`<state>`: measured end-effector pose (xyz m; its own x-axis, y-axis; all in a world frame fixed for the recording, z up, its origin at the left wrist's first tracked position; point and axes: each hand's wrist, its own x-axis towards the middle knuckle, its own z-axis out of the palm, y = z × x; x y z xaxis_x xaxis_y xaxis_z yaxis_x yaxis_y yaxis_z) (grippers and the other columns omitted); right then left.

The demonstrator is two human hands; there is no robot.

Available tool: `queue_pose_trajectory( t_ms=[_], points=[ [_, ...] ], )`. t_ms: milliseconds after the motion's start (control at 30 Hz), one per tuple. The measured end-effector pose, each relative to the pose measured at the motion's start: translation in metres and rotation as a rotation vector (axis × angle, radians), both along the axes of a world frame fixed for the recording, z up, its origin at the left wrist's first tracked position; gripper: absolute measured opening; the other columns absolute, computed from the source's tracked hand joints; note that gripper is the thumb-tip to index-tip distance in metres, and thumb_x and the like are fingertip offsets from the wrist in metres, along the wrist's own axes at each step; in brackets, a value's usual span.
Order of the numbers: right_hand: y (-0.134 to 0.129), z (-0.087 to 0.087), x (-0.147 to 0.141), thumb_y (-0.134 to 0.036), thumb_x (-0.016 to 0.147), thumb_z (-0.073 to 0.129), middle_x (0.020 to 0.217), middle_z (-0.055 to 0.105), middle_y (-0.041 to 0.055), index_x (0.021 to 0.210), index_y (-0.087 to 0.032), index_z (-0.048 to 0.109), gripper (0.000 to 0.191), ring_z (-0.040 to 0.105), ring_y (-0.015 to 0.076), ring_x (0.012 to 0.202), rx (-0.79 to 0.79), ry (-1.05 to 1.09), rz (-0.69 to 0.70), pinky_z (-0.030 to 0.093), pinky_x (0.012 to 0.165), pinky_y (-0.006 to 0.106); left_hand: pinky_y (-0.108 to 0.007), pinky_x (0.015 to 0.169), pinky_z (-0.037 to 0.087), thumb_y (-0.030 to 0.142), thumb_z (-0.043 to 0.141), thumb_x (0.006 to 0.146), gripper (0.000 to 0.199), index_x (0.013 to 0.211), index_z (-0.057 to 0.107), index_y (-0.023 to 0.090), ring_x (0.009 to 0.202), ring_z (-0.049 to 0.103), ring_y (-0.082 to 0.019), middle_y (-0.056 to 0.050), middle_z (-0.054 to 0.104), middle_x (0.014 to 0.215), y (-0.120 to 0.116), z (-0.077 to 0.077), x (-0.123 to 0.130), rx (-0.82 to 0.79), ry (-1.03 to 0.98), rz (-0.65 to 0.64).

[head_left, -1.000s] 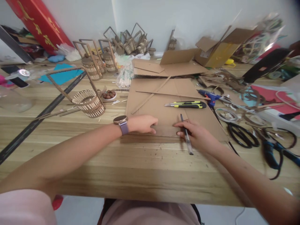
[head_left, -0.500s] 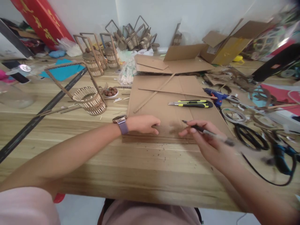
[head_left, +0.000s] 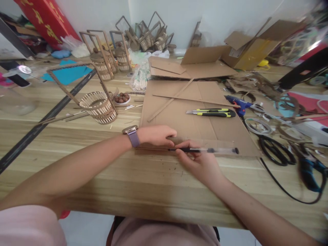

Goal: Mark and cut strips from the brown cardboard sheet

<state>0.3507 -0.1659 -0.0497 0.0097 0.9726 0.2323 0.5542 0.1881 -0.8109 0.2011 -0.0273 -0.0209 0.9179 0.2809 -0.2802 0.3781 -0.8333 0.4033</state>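
Observation:
My left hand, with a watch at its wrist, rests near the front edge of a cardboard sheet. Its fingers are closed on the end of a flat, see-through strip that lies along the sheet; its exact kind is unclear. My right hand grips a black pen with a clear barrel. The pen lies nearly level, its tip pointing left, close to my left fingertips and the sheet's front edge. A yellow-and-black utility knife lies on the sheet, blade out, beyond both hands.
Thin cardboard strips cross on the sheet. A handled bamboo basket and a bowl of brown nuts stand left. A blue glue gun, black scissors and a cable lie right. More baskets fill the back.
My right hand has moved left and down, bringing the pen from a raised slant to nearly level beside my left fingers. My left hand stays in about the same place.

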Motion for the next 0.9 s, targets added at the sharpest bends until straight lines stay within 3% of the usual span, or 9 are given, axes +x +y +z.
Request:
queue_pose_trajectory(
  t_ms=[567, 900],
  points=[
    [0.007, -0.007, -0.007, -0.032, 0.087, 0.054, 0.072, 0.071, 0.0021, 0.082, -0.022, 0.064, 0.015, 0.065, 0.0158, 0.061, -0.076, -0.017, 0.033, 0.049, 0.054, 0.025, -0.028, 0.065, 0.034, 0.034, 0.054, 0.096, 0.024, 0.077, 0.048, 0.02, 0.078, 0.053, -0.018, -0.001, 0.06, 0.083, -0.002, -0.004, -0.002, -0.015, -0.03, -0.01],
    [-0.001, 0.001, 0.023, -0.035, 0.085, 0.054, 0.068, 0.069, 0.0012, 0.076, -0.022, 0.067, 0.02, 0.062, 0.0156, 0.058, -0.082, -0.126, -0.043, 0.047, 0.054, 0.027, -0.029, 0.07, 0.036, 0.034, 0.055, 0.093, 0.018, 0.083, 0.048, 0.021, 0.086, 0.054, -0.02, -0.003, 0.06, 0.089, -0.002, -0.003, -0.003, -0.03, -0.001, 0.025]
  ],
)
